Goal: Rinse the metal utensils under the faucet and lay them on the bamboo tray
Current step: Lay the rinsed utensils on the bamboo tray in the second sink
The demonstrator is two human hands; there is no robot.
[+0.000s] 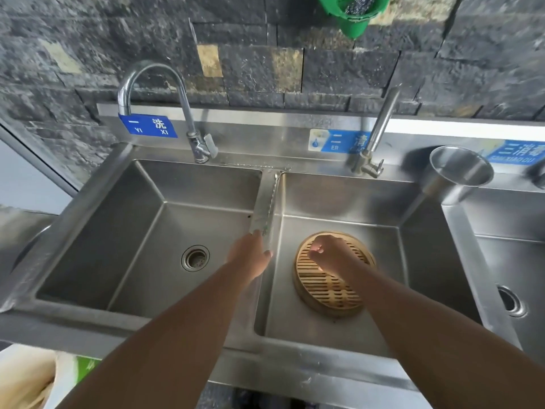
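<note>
A long twisted metal utensil point(270, 202) lies along the divider between the two sink basins. My left hand point(250, 256) rests palm down on that divider, its fingertips at the utensil's near end and the thumb spread; it has no visible hold on the utensil. A second thin twisted utensil point(256, 165) lies across the back ledge behind the divider. The round bamboo tray point(327, 290) sits on the floor of the right basin with nothing visible on its slats. My right hand point(330, 252) hovers over the tray's far part, fingers curled in, nothing visible in them.
A gooseneck faucet point(156, 72) arches over the left basin point(141, 231); a straight faucet point(380, 125) stands behind the right basin. No water is running. A steel cup point(460, 175) stands on the ledge at right. A green basket point(354, 13) hangs on the wall above.
</note>
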